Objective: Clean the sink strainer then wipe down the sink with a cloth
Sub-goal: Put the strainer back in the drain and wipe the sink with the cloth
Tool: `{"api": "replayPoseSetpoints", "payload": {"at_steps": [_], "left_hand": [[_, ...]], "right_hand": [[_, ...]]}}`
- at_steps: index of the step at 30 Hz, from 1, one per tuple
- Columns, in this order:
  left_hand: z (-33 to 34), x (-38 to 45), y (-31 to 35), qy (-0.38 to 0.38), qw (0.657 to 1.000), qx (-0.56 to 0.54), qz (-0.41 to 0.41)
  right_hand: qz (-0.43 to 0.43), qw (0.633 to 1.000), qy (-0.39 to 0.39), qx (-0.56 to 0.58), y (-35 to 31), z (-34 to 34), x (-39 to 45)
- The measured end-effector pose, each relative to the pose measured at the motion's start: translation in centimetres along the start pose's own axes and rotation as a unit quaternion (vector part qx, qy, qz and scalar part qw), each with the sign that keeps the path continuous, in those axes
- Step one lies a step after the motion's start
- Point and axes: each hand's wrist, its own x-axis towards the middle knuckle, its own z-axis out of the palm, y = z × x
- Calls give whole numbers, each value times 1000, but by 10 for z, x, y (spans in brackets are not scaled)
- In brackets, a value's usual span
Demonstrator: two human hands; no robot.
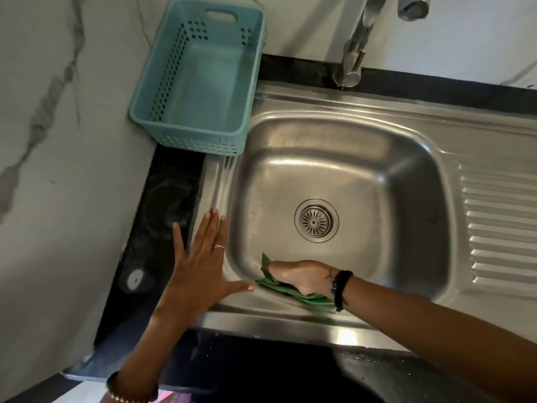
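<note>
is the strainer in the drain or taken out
In. The round slotted metal strainer sits seated in the drain at the bottom of the stainless steel sink, level with its ring.

Right hand [302, 276] fingers hidden under cloth [290, 292]; faucet [353, 50] spout cropped at 12 o'clock edge.

The single camera on my head is looking steeply down, close over the sink [334, 158], with the drain near the frame's middle. It is facing the wall behind the sink; no second view is sharing this.
</note>
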Motion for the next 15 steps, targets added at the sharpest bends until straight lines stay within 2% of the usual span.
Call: {"api": "replayPoseSetpoints", "payload": {"at_steps": [3, 5, 7, 10, 11, 12, 14, 15], "left_hand": [[-8, 18, -11, 1, 1000, -5, 10], [-14, 28, -15, 13, 999, -22, 24], [-17, 35, -20, 18, 998, -51, 39], [-18, 41, -27, 49, 995, -79, 41], [-20, 41, -28, 57, 994, -87, 41], [-22, 42, -28, 60, 992, -98, 42], [-22, 41, -28, 65, 990, -119, 41], [-22, 41, -27, 68, 988, -133, 41]], "right_hand": [[-34, 997, 22, 64, -20, 5, 9], [-45, 987, 37, 152, -35, 10, 12], [-50, 974, 24, 218, -50, 17, 19], [-34, 973, 22, 228, -71, 18, 34], [-29, 962, 11, 270, -79, 16, 35], [-43, 953, 34, 297, -81, 16, 42], [-51, 954, 114, 273, -93, 15, 40], [-63, 942, 166, 286, -90, 12, 43]]}}
